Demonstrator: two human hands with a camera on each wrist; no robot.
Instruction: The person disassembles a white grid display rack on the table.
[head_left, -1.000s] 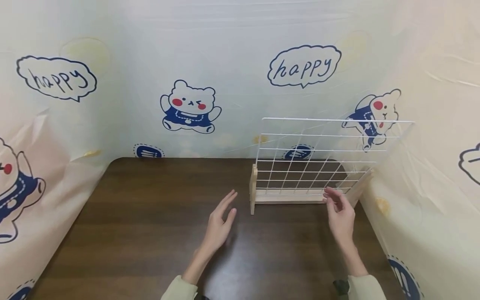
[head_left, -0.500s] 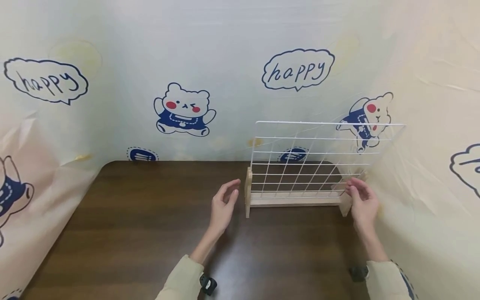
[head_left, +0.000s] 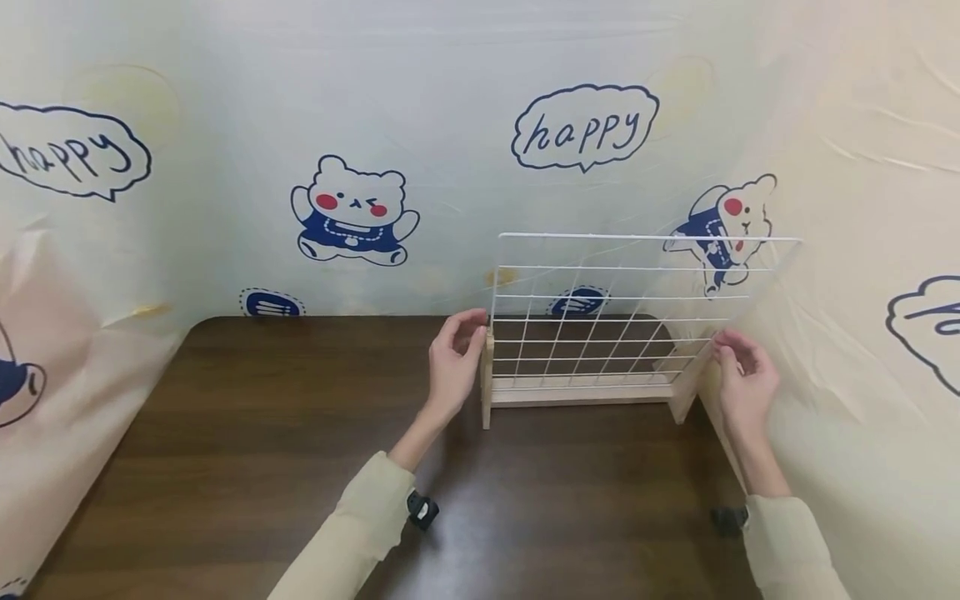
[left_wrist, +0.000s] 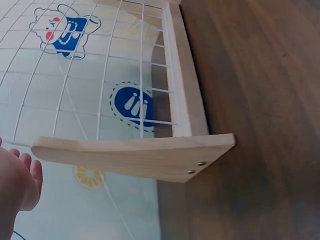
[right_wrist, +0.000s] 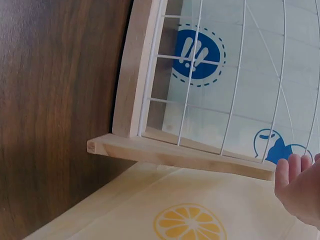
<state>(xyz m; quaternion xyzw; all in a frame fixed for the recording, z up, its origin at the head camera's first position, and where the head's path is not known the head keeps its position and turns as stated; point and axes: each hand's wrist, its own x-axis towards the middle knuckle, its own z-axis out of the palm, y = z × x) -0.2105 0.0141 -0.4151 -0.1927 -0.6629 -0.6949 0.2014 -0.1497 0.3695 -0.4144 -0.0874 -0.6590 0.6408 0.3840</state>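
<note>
A white wire-grid rack (head_left: 592,340) with wooden side panels stands at the right back of the table. My left hand (head_left: 454,358) is at the rack's left side, its bent fingertips right by the top of the left wooden panel (left_wrist: 135,155) and the wire edge. On the other side, my right hand (head_left: 748,379) has its fingertips close to the upper end of the right wooden panel (right_wrist: 200,162). Both hands have thumb and fingers loosely bent, with a gap between them. Only part of each hand shows in the wrist views.
The dark brown wooden table (head_left: 285,450) extends left and in front of the rack. A pale printed cloth (head_left: 450,108) hangs behind and along both sides, close to the rack's right end. Dark wrist straps (head_left: 422,510) sit at the sleeves.
Both hands have moved up and forward to the rack's sides, the right one also outward to the right. The rack stays in place on the table while the view shifts slightly.
</note>
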